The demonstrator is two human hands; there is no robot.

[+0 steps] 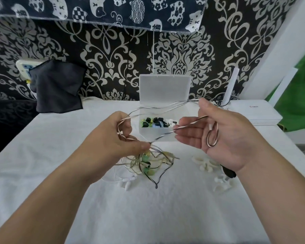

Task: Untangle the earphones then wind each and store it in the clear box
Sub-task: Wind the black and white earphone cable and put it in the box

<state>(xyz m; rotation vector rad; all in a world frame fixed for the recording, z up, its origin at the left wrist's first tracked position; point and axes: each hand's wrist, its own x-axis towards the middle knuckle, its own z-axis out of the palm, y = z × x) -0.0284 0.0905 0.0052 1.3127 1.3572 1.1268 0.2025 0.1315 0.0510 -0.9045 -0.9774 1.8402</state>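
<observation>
Pinching striped cord — left hand, right hand palm-up

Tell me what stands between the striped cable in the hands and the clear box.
Nothing solid: the clear box lies behind both hands, lid up. But the striped cable, pinched by the left hand and draped over the right hand, seems still joined to the tangle below.

Tangled earphones lie before the open clear box.
</observation>
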